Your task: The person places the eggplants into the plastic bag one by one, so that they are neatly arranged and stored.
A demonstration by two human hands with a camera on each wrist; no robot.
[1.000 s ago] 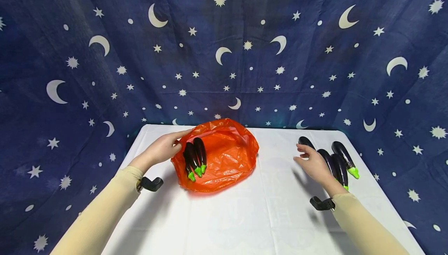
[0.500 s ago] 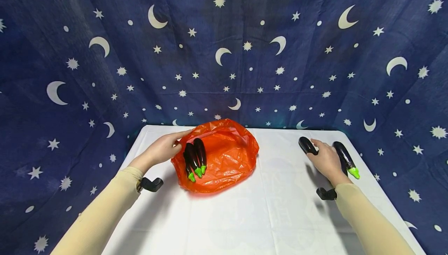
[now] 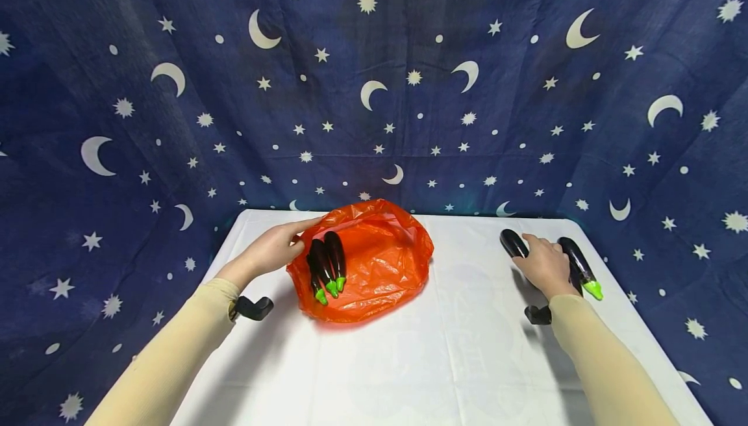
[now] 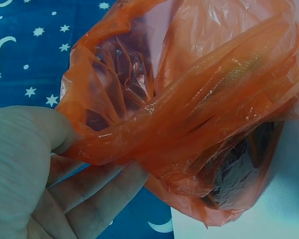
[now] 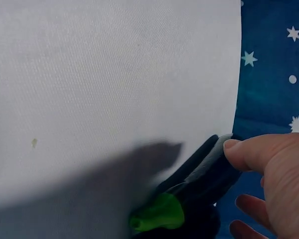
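An orange-red plastic bag [image 3: 388, 270] lies mouth-open at the middle of the table. My left hand [image 3: 271, 248] pinches its left rim between thumb and fingers, plainly seen in the left wrist view. Several dark eggplants [image 3: 336, 254] with green stems lie inside, at the bag's left side. At the table's right, my right hand [image 3: 547, 263] grips an eggplant [image 5: 201, 181], thumb on its near side; the hand largely hides it from the head camera. One eggplant [image 3: 513, 242] shows left of that hand, another [image 3: 577, 258] to its right.
The white-covered table [image 3: 403, 374] carries the bag and the eggplants. A dark blue curtain [image 3: 374, 127] with moons and stars hangs behind and at both sides. Black wrist cameras [image 3: 254, 308] are strapped to both forearms.
My right hand has moved right and down onto the eggplants, and its fingers have curled over one. The left hand and the bag have stayed in place.
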